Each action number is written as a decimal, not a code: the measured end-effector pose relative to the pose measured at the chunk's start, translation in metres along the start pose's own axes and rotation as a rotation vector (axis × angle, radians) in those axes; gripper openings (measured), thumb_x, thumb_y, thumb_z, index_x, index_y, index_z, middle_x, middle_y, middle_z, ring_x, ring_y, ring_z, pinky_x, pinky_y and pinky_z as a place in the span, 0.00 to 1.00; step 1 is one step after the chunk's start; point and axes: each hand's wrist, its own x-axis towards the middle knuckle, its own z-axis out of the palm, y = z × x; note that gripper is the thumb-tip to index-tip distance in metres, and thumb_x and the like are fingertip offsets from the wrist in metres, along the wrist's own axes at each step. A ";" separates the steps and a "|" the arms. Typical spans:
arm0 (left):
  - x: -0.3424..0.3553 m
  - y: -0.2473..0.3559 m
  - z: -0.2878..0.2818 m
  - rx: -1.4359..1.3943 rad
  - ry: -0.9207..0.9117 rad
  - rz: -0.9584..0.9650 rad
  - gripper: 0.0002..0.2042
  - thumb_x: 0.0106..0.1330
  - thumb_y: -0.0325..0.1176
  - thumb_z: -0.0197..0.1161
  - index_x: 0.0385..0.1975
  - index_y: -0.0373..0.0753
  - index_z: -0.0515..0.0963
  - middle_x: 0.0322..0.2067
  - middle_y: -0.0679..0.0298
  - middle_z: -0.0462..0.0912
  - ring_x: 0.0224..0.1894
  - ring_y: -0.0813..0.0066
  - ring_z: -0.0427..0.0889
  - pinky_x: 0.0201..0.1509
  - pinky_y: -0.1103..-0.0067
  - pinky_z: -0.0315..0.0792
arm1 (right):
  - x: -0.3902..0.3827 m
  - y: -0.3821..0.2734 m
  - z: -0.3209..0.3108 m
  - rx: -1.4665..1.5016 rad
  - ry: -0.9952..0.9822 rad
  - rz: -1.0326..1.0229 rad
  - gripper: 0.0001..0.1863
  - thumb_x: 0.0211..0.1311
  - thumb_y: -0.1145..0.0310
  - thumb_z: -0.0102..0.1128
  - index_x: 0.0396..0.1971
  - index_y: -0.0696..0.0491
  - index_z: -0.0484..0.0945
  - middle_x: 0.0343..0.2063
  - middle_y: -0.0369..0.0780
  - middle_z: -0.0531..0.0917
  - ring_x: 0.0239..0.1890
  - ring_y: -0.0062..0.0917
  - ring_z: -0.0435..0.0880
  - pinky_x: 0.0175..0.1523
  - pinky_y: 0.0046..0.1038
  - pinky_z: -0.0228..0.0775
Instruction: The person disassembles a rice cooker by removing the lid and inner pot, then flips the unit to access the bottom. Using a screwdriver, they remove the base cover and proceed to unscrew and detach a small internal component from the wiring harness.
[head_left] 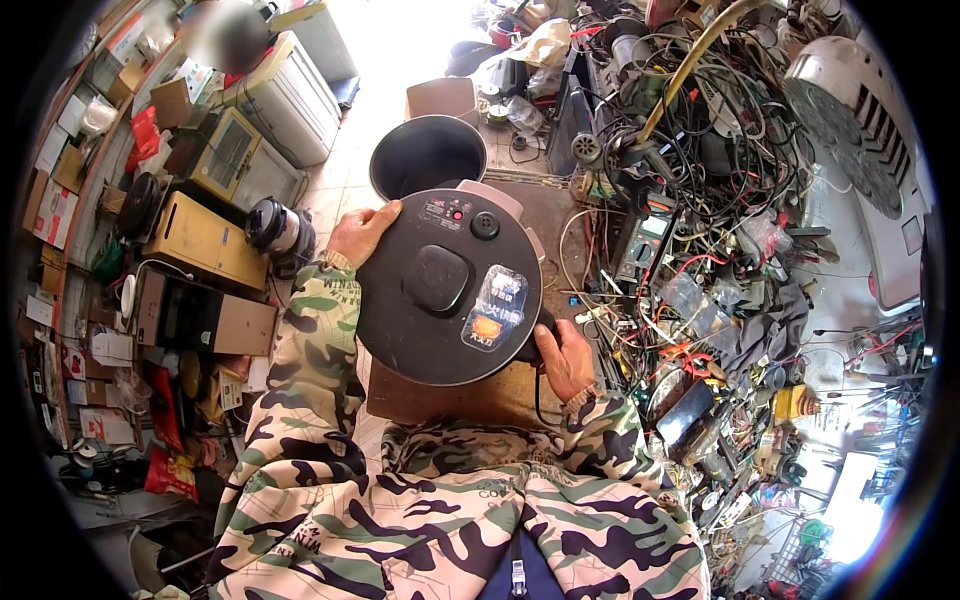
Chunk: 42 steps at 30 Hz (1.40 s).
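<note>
Before me is a round electric pressure cooker [400, 320], seen from above, with its flat black lid toward me. The lid bears a raised square grip in the middle, a black steam valve [485, 225], a small red button and a worn sticker [497, 308]. Pinkish-beige parts of the body show past its far right rim. My left hand [362, 235] grips the rim at the left, thumb on top. My right hand [565, 360] is closed round a black side handle at the lower right. A dark cord hangs beneath that handle.
A brown worktable [440, 400] lies under the cooker. Just beyond stands a black round bin-like container [428, 155]. Tangled cables [720, 110], a multimeter [648, 240] and loose parts heap up at the right. Shelves, boxes and a yellow appliance [205, 240] line the left.
</note>
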 end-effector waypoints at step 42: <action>-0.211 -0.108 0.017 -0.848 -0.064 -0.336 0.28 0.84 0.54 0.48 0.66 0.35 0.74 0.57 0.58 0.83 0.59 0.68 0.80 0.66 0.70 0.74 | -0.048 0.142 0.069 0.829 -0.264 0.530 0.41 0.82 0.33 0.34 0.67 0.57 0.72 0.56 0.43 0.83 0.56 0.31 0.83 0.64 0.31 0.76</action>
